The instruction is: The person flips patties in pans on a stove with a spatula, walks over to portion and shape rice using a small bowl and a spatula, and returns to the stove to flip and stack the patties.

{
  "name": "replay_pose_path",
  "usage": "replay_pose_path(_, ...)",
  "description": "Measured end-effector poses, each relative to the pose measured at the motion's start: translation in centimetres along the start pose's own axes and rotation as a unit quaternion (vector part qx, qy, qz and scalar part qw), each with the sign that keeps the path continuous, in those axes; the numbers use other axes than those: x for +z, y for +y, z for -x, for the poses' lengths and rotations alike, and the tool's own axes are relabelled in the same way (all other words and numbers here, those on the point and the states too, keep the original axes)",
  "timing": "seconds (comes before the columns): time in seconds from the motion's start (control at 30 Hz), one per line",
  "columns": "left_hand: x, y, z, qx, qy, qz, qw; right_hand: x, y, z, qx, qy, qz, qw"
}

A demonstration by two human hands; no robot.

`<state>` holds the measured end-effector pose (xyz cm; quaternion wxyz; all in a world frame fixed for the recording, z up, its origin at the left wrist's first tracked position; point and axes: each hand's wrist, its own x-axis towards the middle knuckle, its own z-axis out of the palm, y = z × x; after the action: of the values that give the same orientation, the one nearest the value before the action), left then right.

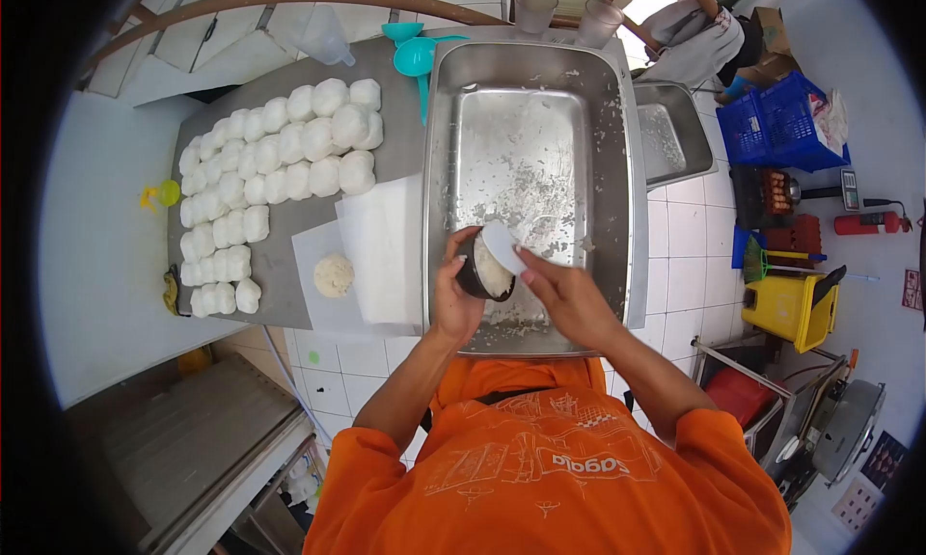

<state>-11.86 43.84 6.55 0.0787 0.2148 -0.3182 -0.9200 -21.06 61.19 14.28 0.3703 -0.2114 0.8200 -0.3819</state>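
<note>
Over the near end of a large metal tray [605, 208], my left hand [455, 290] holds a small black bowl [470, 277] tilted, with white rice [492, 273] inside. My right hand [569, 299] grips a white flat scoop [503, 246], its blade against the rice at the bowl's rim. Scattered grains stick to the tray's bottom and walls. Left of the tray, a round rice mound [334, 276] lies on a white paper sheet [305, 258], beside a stack of white paper [383, 246].
Several rows of white wrapped balls [280, 150] cover the grey table [280, 309] at left. Turquoise scoops [415, 57] and two clear cups [599, 23] stand beyond. A smaller metal tray [675, 131] adjoins at right. Another person [685, 39] is at the upper right.
</note>
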Motion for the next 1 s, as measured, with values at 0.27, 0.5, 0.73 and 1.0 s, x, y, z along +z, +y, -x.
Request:
replay_pose_path(0.27, 0.5, -1.5, 0.6, -0.072, 0.03, 0.089, 0.993, 0.9, -0.8, 1.2, 0.019, 0.014, -0.041, 0.999)
replay_pose_path(0.5, -4.7, 9.2, 3.6, -0.024, 0.066, 0.183, 0.981, 1.4, 2.2, 1.7, -0.048, 0.066, 0.059, 0.995)
replay_pose_path(0.73, -14.1, 14.9, 1.2, 0.046, 0.136, 0.083, 0.986, 2.9, 6.3, -0.6, 0.022, 0.027, 0.37, 0.928)
replay_pose_path(1.0, -15.4, 12.1, 2.6, -0.072, 0.01, 0.354, 0.932, 12.9, -7.3, -3.2, -0.093, 0.16, -0.133, 0.974)
